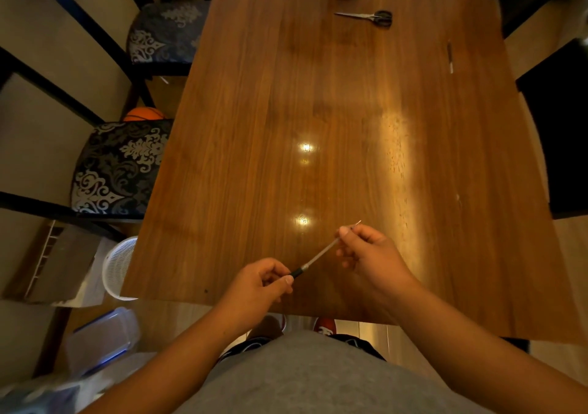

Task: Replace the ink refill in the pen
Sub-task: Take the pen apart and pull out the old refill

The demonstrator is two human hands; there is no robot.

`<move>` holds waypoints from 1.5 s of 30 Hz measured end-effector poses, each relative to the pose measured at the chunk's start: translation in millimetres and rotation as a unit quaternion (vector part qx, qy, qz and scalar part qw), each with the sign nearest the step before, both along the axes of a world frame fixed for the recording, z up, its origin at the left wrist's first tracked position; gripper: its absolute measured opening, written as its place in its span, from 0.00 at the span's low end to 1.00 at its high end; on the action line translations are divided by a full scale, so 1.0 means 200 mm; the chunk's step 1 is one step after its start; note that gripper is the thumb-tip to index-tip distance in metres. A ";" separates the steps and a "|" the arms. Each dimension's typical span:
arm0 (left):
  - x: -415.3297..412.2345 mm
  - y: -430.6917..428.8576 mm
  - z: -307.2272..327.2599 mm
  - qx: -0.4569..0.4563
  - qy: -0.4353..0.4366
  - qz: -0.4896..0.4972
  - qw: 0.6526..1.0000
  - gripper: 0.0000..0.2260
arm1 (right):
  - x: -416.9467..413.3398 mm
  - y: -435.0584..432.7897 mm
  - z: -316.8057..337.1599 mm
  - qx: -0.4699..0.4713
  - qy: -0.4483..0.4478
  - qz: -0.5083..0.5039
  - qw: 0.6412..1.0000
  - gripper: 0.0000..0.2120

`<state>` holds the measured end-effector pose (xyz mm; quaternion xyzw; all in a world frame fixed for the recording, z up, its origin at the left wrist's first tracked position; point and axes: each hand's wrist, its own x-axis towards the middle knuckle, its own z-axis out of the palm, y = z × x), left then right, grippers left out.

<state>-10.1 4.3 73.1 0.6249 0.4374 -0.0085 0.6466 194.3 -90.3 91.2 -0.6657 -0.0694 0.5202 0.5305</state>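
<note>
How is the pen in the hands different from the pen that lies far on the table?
The held pen is in the air, gripped by the left hand and the right hand; the far pen lies untouched on the table. The held pen runs diagonally, the far pen almost straight away. Both are thin and long.

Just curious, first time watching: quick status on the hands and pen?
Left hand pinching black pen end. Right hand pinching thin refill. Above table, nothing between them.
</note>
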 end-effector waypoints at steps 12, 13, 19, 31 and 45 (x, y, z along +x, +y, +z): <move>-0.09 0.04 -0.07 -0.015 0.023 0.052 0.998 0.05 | 0.13 0.28 -0.11 -0.066 -0.189 0.052 0.978 0.11; -0.10 0.05 -0.07 -0.016 0.025 0.056 0.998 0.05 | 0.14 0.30 -0.14 -0.083 -0.204 0.066 0.973 0.11; -0.14 0.10 -0.07 -0.015 0.031 0.063 0.997 0.06 | 0.13 0.37 -0.30 -0.157 -0.257 0.123 0.946 0.09; -0.17 0.17 -0.11 -0.018 0.044 0.069 0.996 0.04 | 0.12 0.45 -0.39 -0.267 -0.378 0.256 0.849 0.17; -0.13 0.21 -0.14 -0.027 0.045 0.053 0.997 0.07 | 0.14 0.44 -0.40 -0.281 -0.392 0.282 0.829 0.21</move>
